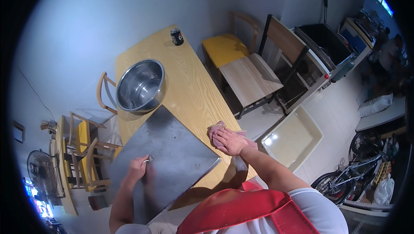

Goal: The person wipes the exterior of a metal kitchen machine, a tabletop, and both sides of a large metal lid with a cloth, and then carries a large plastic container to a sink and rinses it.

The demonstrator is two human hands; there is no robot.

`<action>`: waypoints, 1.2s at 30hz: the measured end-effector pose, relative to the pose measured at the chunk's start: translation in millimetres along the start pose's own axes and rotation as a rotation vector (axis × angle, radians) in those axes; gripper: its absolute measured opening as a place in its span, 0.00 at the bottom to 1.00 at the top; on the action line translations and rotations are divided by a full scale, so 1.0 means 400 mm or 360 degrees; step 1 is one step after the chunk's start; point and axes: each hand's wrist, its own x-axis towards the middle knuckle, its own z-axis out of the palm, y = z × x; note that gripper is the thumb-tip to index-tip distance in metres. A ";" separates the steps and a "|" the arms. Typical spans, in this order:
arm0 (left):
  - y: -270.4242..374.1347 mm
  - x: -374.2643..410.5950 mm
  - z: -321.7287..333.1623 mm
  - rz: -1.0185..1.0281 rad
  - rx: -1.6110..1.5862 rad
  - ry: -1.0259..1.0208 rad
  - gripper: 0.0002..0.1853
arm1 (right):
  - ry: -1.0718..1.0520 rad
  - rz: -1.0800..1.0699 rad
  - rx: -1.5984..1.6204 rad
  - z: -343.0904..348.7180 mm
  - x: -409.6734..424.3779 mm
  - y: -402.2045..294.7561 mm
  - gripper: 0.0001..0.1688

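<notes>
My left hand (138, 168) grips a small metal handle (148, 159) on a broad, dark grey metal sheet (176, 146) that looks like a lid. The sheet lies over the near part of a wooden table (184, 82), with brownish specks on its surface. Flat on the table near its right edge, my right hand (230, 140) presses on a crumpled pinkish cloth (214, 131). Beyond the sheet's far corner stands a wide stainless steel bowl (142, 86). A dark Pepsi can (177, 37) stands upright at the table's far end.
Right of the table are a yellow-seated chair (224, 48), a wooden-seat chair (250, 80) and a cream plastic tub (292, 137) on the floor. A metal-framed unit (318, 46) stands behind. A bicycle (349, 169) is at far right. Chairs (84, 150) and a fan (41, 172) fill the left.
</notes>
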 end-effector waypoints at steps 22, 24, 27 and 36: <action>0.854 0.396 0.085 0.0740 0.0036 0.0461 0.17 | 0.0526 0.0161 0.3176 -0.417 -0.485 -0.303 0.12; 0.955 0.438 0.136 0.0869 -0.0039 0.0411 0.18 | 0.0357 0.0387 0.2786 -0.437 -0.547 -0.300 0.11; 1.066 0.485 0.194 0.1037 -0.0116 0.0314 0.17 | 0.0273 0.0729 0.2507 -0.495 -0.626 -0.351 0.09; 1.350 0.516 0.422 0.1566 -0.0249 0.0091 0.17 | 0.1970 0.1193 0.2974 -0.519 -0.733 -0.521 0.10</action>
